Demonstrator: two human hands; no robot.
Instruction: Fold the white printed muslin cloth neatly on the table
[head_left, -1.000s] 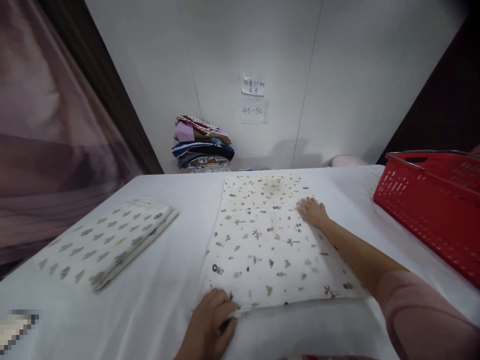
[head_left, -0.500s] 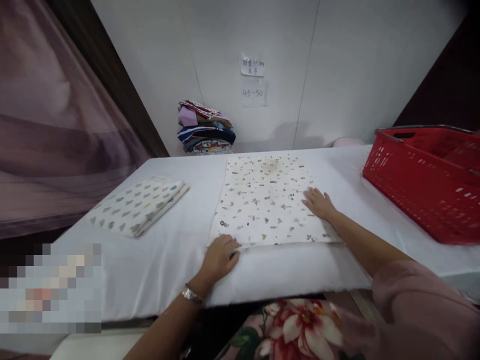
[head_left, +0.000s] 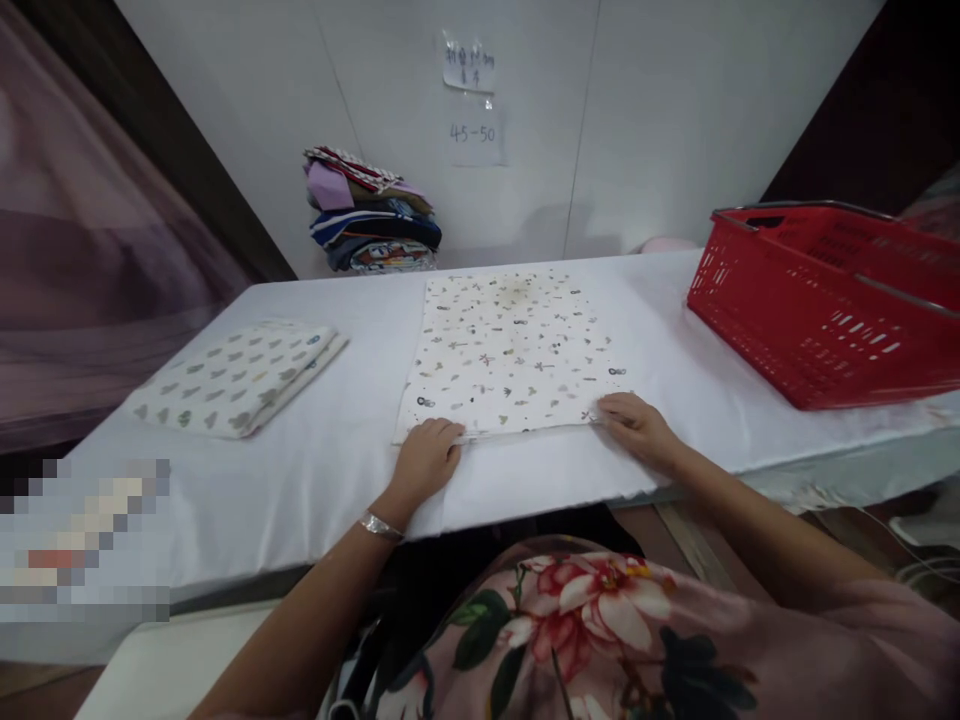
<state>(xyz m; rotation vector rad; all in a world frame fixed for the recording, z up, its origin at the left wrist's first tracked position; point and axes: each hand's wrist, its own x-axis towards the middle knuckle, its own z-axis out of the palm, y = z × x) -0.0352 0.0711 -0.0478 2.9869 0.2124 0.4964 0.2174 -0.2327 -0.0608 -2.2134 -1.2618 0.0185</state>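
A white cloth with small printed motifs lies folded flat in the middle of the white-covered table. My left hand rests at its near left corner, fingers curled onto the edge. My right hand lies at the near right corner with its fingers closed on the cloth's edge. A bracelet sits on my left wrist.
A second folded cloth with a green leaf print lies at the table's left. A red plastic basket stands at the right. A stack of folded fabrics sits against the back wall under two paper notes.
My right hand slid from the cloth's far right side down to its near right corner. The view pulled back and down, so the table edge and my flowered clothing show.
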